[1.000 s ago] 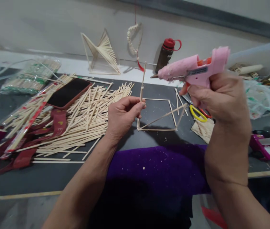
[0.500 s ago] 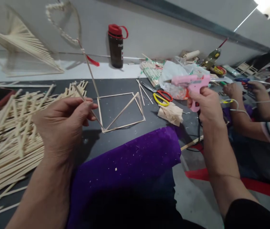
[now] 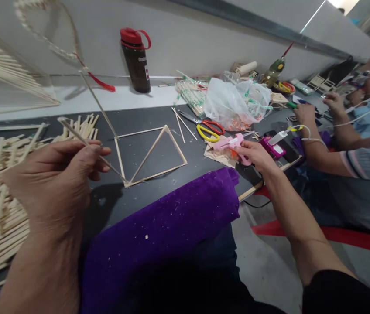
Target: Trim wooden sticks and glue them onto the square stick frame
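My left hand (image 3: 57,174) pinches a thin wooden stick (image 3: 73,131), held slanting, its lower end at the near left corner of a stick frame (image 3: 154,175). That frame is a square of sticks on the dark table, with a slanting stick across it and another stick (image 3: 100,107) rising from its far left corner. On the right, my right hand (image 3: 253,152) grips a pink glue gun (image 3: 227,143), low over a piece of tan scrap paper (image 3: 219,156). Scissors (image 3: 204,124) with red and yellow handles lie just behind the glue gun.
Many loose sticks (image 3: 1,196) are heaped at left. A dark bottle (image 3: 135,65) with a red lid stands at the back. Plastic bags (image 3: 234,102) lie beyond the scissors. Purple cloth (image 3: 165,222) covers the near edge. A co-worker's arm (image 3: 319,144) is at right.
My right hand has lowered the glue gun from above the table down toward the scrap paper. My left hand still pinches the stick at the frame's corner. The whole view has shifted.
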The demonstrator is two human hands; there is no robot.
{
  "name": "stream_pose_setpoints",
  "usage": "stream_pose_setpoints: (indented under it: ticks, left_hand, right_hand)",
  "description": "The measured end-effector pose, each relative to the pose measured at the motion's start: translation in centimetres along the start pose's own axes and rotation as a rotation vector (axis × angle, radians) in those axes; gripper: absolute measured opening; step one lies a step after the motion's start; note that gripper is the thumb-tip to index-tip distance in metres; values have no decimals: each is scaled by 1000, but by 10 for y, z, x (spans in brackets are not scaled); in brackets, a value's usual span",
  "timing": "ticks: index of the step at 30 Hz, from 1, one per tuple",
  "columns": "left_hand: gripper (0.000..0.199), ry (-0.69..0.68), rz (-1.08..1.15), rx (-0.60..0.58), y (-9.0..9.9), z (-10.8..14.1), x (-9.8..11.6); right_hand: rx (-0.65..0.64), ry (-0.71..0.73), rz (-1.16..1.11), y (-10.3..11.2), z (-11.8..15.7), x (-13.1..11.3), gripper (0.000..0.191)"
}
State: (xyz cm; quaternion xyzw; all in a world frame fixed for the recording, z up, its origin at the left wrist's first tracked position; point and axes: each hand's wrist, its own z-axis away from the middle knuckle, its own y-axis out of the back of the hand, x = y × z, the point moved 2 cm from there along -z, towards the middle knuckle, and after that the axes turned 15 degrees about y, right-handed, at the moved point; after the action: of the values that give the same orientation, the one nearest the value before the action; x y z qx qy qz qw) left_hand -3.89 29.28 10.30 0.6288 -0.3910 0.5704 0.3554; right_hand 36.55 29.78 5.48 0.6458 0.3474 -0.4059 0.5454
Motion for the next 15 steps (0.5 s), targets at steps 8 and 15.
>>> stream_pose_setpoints:
  ticks: [8,15]
  left_hand:
    - [10,-37,-1,-17,4,0,-5]
    - [5,-51,15,-113,8,-3,-12]
  right_hand:
    - [65,125,552,3,5,-1,33]
    - [108,834,696,-32,16,-79,17]
